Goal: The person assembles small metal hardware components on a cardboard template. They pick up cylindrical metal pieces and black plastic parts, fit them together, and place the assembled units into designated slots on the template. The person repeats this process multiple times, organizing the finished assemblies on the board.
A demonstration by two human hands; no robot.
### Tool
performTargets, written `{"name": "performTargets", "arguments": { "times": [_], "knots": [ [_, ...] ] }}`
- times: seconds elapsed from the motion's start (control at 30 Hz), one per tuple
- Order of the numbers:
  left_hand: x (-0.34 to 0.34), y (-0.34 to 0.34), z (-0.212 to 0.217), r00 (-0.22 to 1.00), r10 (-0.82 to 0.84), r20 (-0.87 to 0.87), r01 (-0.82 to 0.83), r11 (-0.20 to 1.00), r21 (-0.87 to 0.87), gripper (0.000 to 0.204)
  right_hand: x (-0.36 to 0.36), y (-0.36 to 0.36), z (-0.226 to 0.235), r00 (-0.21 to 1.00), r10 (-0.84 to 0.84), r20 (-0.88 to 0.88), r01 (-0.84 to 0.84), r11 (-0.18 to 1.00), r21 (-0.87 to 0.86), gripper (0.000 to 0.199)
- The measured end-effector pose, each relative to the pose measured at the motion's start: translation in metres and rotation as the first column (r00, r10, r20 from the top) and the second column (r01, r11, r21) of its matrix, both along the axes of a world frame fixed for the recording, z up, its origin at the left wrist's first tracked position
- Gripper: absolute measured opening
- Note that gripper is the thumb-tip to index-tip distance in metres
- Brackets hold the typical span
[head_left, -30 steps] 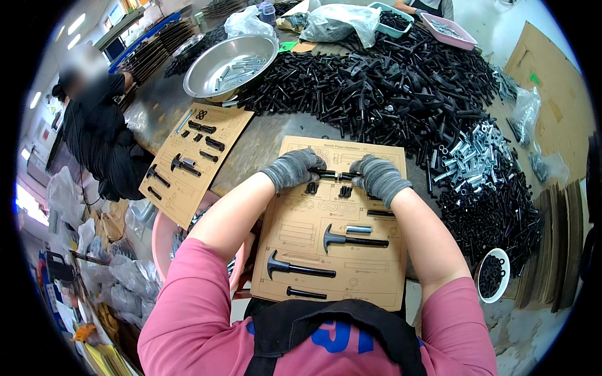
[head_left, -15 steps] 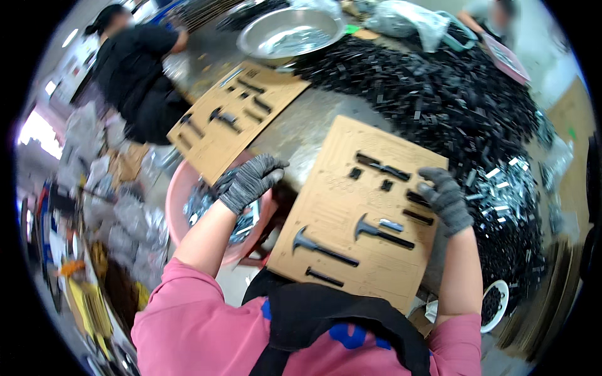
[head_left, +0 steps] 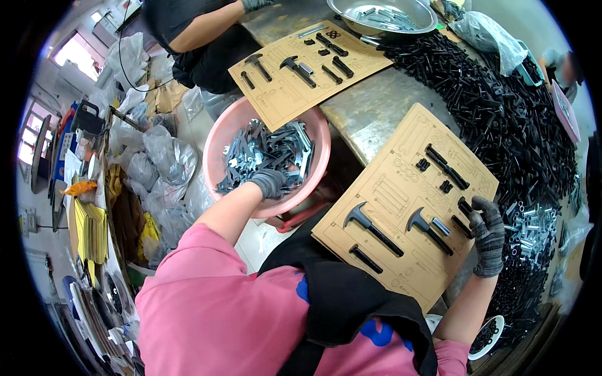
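Observation:
My left hand (head_left: pixel 269 183), in a grey knit glove, reaches into a pink basin (head_left: pixel 324 156) of loose metal pieces (head_left: pixel 266 147); its fingers are partly hidden among them. At the right edge of a brown cardboard sheet (head_left: pixel 392 188) with printed outlines is my right hand (head_left: pixel 488 238), gloved alike. Its fingers are bent, thumb apart, beside short black rods (head_left: pixel 462 227). Also on the sheet lie two pick-shaped tools (head_left: pixel 374 230) with grey curved heads and black handles, a silver tube (head_left: pixel 441 226), a long black rod (head_left: pixel 447 167) and small black pieces (head_left: pixel 422 165).
A second cardboard sheet (head_left: pixel 282 94) with similar parts lies beyond the basin. Black parts (head_left: pixel 476 94) are heaped along the right, with silver pieces (head_left: pixel 533 229) nearer. A metal bowl (head_left: pixel 382 28) stands at the back. Another person (head_left: pixel 200 37) works at the far left; plastic bags (head_left: pixel 163 160) lie left.
My left hand has gone from above the basin's rim down into the metal pieces. My right hand stays by the sheet's right edge. The view has shifted left.

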State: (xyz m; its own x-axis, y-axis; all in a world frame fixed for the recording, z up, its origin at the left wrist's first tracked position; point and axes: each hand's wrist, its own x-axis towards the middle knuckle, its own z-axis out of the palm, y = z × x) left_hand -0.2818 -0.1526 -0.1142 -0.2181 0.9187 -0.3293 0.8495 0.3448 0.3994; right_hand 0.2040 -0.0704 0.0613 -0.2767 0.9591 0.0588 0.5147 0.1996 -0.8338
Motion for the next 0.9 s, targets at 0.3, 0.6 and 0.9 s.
{"name": "performTargets", "arguments": {
  "times": [0.3, 0.6, 0.9],
  "knots": [
    [0.012, 0.007, -0.01, 0.993, 0.112, -0.041, -0.107, 0.987, 0.119, 0.038, 0.004, -0.006, 0.0, 1.0, -0.011, -0.017, 0.01, 0.998, -0.063, 0.026],
    [0.0, -0.023, 0.022, 0.989, 0.028, 0.146, -0.04, 0.996, 0.08, 0.063, 0.003, -0.008, -0.005, 0.986, 0.007, -0.168, -0.033, 0.987, -0.155, 0.027],
    [0.015, -0.026, 0.034, 0.995, -0.09, 0.033, 0.079, 0.963, 0.259, 0.044, 0.007, -0.009, -0.006, 0.985, 0.004, -0.17, -0.035, 0.983, -0.18, 0.029]
  ]
}}
